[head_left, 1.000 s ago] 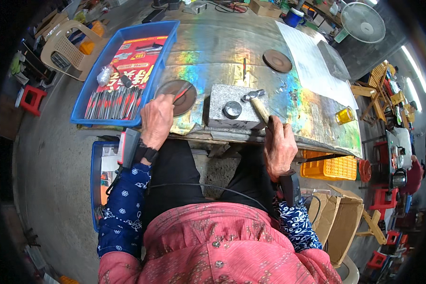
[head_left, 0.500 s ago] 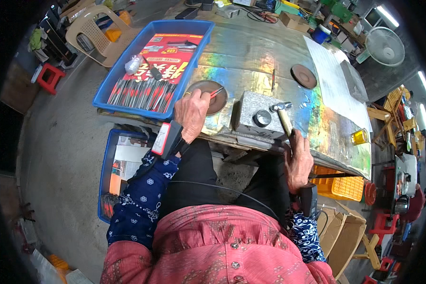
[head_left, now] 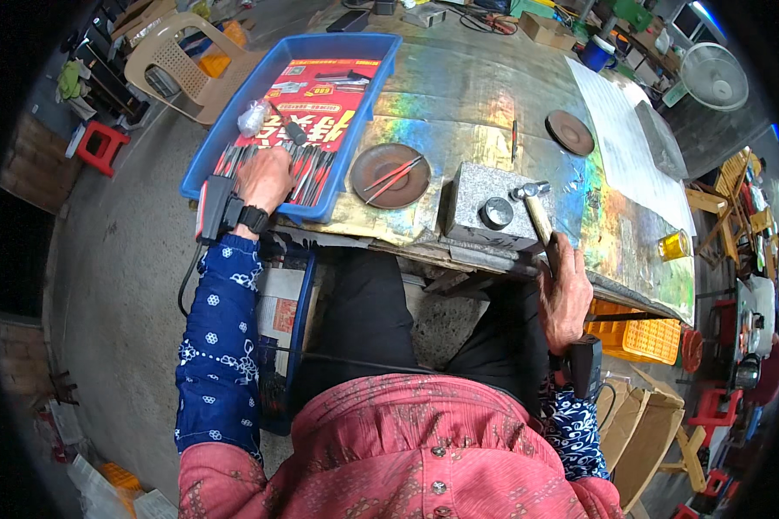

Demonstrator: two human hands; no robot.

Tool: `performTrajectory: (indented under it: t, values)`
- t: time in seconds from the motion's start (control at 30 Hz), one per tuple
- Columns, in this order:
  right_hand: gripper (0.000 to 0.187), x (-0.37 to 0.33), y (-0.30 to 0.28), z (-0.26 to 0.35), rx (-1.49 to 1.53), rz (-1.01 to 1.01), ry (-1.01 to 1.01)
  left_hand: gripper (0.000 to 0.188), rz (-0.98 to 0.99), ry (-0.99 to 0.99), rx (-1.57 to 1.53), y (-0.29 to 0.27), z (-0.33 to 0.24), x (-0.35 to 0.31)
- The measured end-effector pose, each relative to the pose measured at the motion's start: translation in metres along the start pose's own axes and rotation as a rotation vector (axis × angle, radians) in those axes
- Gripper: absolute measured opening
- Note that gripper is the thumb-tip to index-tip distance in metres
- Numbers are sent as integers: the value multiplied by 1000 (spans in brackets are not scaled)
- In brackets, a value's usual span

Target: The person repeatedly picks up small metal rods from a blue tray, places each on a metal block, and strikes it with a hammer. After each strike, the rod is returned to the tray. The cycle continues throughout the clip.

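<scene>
My left hand (head_left: 266, 180) reaches into a blue plastic tray (head_left: 344, 186), over a row of slim red-and-black tweezers (head_left: 313, 176). Its fingertips are hidden under the back of the hand. A pair of red-and-silver tweezers (head_left: 393, 180) lies in a round brown dish (head_left: 368, 164) beside the tray. My right hand (head_left: 566, 294) is closed round the wooden handle of a small hammer (head_left: 538, 216), whose metal head rests at the right of a grey stone block (head_left: 472, 183). A dark round piece (head_left: 496, 213) sits on the block.
Another brown dish (head_left: 569, 132) and a slim dark tool (head_left: 514, 141) lie farther back on the table. A yellow jar (head_left: 674, 246) stands near the right edge, by a white sheet (head_left: 610, 112). Below the table are a yellow crate (head_left: 652, 339) and a second blue tray (head_left: 301, 303).
My left hand has let go of the tweezers in the brown dish and moved left into the blue tray. The right hand still holds the hammer at the block.
</scene>
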State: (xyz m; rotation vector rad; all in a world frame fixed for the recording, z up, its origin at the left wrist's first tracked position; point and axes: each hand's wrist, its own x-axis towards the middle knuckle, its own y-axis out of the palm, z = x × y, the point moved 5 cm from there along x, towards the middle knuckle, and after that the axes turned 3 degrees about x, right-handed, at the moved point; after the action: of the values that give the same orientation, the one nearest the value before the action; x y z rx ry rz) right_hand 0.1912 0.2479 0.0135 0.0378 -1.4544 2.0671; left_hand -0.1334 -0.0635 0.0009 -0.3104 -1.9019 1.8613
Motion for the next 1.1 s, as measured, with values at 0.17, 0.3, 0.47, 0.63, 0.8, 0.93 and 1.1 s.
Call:
performTrajectory:
  t: [0.17, 0.3, 0.47, 0.63, 0.8, 0.93, 1.1]
  values:
    - [49, 1, -1, 0, -2, 11, 2, 19, 100, -110, 102, 11, -5, 14]
    - [48, 3, -4, 3, 18, 3, -8, 16, 131, -131, 172, 17, -3, 16]
    - [41, 11, -14, 0, 120, 6, 43, 19, 186, -93, 6, 33, 14, 25]
    - [31, 28, -29, -26, 167, -29, 58, 28, 212, -73, 18, 32, 17, 23]
    - [24, 56, -12, -72, 37, -26, 133, 21, 108, -45, -98, 17, 10, 16]
    - [23, 78, 7, -99, -19, 24, 87, 13, -91, -41, -155, 5, 8, 13]
    - [22, 102, 29, -113, -86, 57, 34, 13, -192, -160, -464, -6, 7, 3]
